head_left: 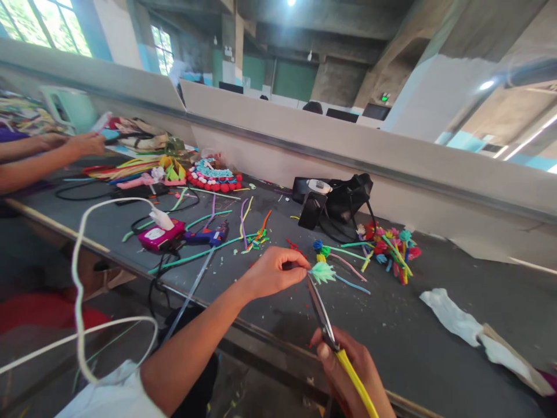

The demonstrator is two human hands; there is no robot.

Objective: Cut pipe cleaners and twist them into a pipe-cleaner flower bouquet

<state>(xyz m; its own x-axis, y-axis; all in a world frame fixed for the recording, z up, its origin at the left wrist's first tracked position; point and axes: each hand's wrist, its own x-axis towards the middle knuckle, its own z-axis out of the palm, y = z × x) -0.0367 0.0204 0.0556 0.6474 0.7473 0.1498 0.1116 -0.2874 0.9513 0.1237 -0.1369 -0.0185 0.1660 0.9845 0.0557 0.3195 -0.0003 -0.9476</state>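
Observation:
Between thumb and fingertips, my left hand [278,271] pinches a pale green pipe-cleaner flower [322,271] by its base, above the dark table. My right hand [352,366] grips yellow-handled scissors [322,313]. Their blades point up toward my left fingertips and the flower's base; whether they touch it I cannot tell. Just beyond the flower lie small blue, green and yellow pompom-like pieces [321,249] and loose pipe cleaners [348,267]. A bunch of colourful pipe-cleaner flowers [391,249] lies farther right.
A blue glue gun [209,234] and a magenta tissue pack [161,235] lie left, near a white cable [78,261]. At the back sit a black bag [350,200] and phone [312,209]. Another person's hands [82,145] work at far left. Crumpled white paper [452,316] lies right.

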